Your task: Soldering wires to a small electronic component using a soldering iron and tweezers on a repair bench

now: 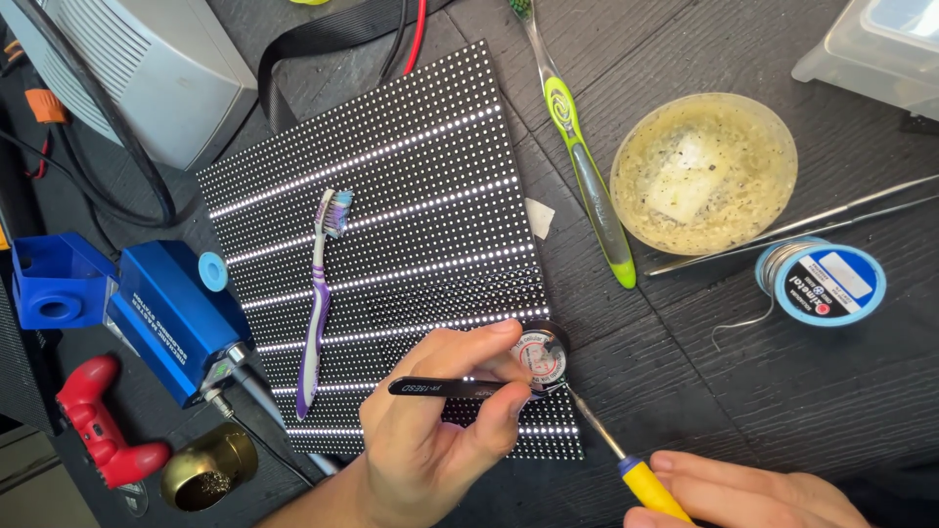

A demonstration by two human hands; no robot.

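Black tweezers pinched in left hand; right hand, cut off, clasps yellow-handled iron.

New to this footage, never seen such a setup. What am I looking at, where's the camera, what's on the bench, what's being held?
One camera on a person's head looks down at a dark workbench. The left hand holds black tweezers beside a small round tin. The right hand holds a yellow-handled soldering iron, its tip at the tin. Under them lies a black dotted panel with a purple toothbrush on it. Nearby: a green toothbrush, a round dish, a solder spool and a blue box.
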